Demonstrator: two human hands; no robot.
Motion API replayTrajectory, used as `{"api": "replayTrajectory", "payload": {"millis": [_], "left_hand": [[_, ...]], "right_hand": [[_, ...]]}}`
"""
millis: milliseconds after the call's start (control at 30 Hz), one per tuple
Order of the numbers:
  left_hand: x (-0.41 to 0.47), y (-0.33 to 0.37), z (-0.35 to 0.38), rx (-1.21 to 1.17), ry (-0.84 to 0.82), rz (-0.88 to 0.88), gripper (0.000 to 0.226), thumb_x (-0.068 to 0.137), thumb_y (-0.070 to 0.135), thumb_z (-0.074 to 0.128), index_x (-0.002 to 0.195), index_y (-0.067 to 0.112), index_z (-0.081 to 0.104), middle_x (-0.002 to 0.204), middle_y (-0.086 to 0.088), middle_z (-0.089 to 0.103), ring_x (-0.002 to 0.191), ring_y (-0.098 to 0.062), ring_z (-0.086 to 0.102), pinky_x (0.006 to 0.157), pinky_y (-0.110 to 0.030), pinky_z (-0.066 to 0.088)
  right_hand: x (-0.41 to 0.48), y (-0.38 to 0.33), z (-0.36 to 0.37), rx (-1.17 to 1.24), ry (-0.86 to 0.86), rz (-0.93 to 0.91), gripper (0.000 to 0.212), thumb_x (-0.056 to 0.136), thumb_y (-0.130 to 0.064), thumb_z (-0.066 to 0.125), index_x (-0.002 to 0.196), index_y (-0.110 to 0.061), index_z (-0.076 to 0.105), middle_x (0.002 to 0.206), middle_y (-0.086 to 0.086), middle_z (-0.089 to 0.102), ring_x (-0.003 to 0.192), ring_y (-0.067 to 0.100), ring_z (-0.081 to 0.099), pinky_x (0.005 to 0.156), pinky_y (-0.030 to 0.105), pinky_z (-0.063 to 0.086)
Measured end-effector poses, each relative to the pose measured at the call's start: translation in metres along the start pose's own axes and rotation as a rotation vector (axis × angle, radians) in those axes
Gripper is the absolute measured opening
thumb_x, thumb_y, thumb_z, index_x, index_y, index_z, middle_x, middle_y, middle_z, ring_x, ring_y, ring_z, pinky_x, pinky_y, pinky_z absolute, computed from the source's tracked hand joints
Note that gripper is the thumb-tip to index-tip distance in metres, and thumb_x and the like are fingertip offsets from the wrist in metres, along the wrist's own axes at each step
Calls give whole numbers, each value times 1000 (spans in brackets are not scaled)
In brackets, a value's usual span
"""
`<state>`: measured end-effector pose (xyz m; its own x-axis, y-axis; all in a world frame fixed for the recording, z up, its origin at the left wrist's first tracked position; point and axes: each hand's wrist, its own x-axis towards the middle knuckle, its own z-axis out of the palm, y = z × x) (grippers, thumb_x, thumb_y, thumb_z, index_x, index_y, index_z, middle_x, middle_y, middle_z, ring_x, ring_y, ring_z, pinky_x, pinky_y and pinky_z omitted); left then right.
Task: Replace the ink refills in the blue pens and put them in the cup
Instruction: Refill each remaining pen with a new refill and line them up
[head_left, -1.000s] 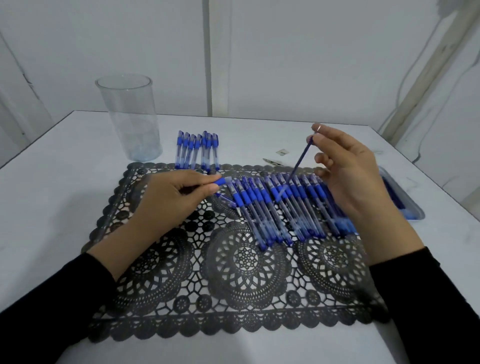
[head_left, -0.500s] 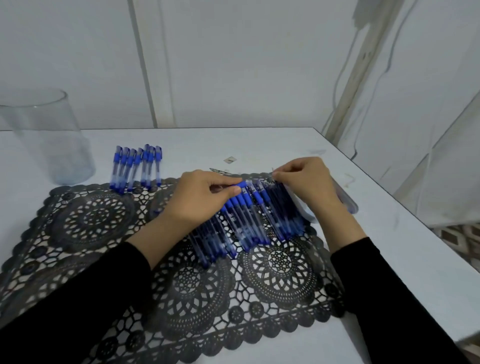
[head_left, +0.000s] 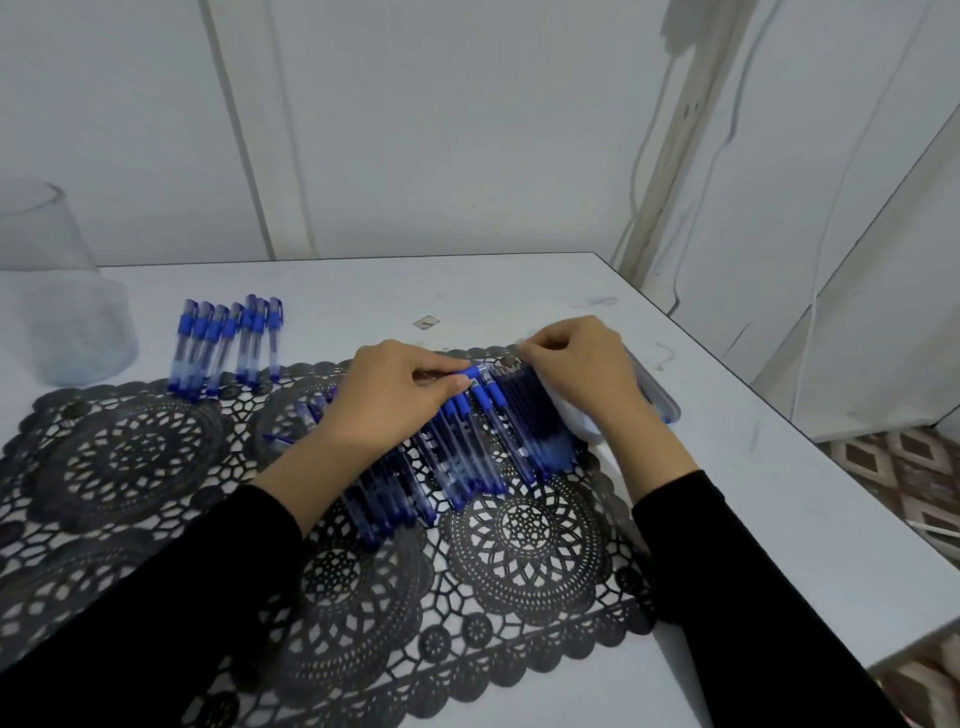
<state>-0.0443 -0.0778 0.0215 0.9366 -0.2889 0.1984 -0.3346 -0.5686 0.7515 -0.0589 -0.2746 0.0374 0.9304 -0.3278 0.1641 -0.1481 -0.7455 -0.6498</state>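
Left hand (head_left: 395, 402): thumb and forefinger curled, pinching the blue end of one clear-barrelled blue pen (head_left: 474, 375). That pen sits at the far edge of the long row of blue pens (head_left: 457, 462), which lie side by side on the black lace-pattern plastic placemat (head_left: 524, 540). I'm gripping it at the end, not mid-barrel, so it stays pinned while the end faces my other hand.

Right hand (head_left: 576, 371): fingers curled down over the far tips of the bundle of thin dark-blue ink refills (head_left: 537, 415), just beside the row. It's blurred there, so I can't tell if I've got one refill pinched or am only fishing for it.

Both hands are nearly touching. My read is that this keeps the refill's travel short and lets me line it up with the barrel by feel.

The shallow clear plastic tray (head_left: 665, 410) is mostly hidden under my right wrist, at the mat's right edge. Probably the refill stock.

The tall clear plastic cup (head_left: 67, 322) is far left on the white table (head_left: 779, 493), off the mat and well apart from both hands. No pens in it that I can see. A small batch of capped blue pens (head_left: 228, 343) lies between the cup and the row, likely staged there to drop in together.

Judgement: early in the task, most of the row still to do.
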Motion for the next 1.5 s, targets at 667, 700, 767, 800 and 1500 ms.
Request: {"api": "replayTrajectory", "payload": {"millis": [667,700,767,800,1500], "left_hand": [[16,16,34,-99,-51,-9,22,88,29,74,110,29,75,103,12,74,71,22,55,65,7,37],[15,15,34,-99,-52,-10,23,88,29,74,110,29,75,103,13,74,71,23,55,65,7,37],[15,15,34,-101,-55,-14,23,88,29,74,111,30,75,104,13,74,71,23,55,65,7,36],[15,14,34,-101,-55,-15,23,88,29,74,111,30,75,103,13,74,72,22,55,64,7,36],[8,10,24,-237,40,20,17,88,28,74,103,35,76,74,15,71,69,4,64,64,-8,45]], "right_hand": [[18,59,-23,-445,26,1,17,87,-20,59,86,-15,75,92,5,71,91,27,61,74,37,55],[18,60,-22,-433,24,3,17,86,-18,59,86,-13,75,92,6,71,91,28,62,74,38,55],[19,59,-21,-387,13,-1,17,86,-15,58,87,-11,75,93,7,71,92,28,63,76,39,55],[18,58,-21,-360,4,-2,18,86,-14,57,89,-11,75,95,6,71,94,27,63,78,39,55],[8,37,-39,648,-38,140,21,90,-4,63,103,-16,74,77,-3,67,55,7,48,56,19,39]]}}
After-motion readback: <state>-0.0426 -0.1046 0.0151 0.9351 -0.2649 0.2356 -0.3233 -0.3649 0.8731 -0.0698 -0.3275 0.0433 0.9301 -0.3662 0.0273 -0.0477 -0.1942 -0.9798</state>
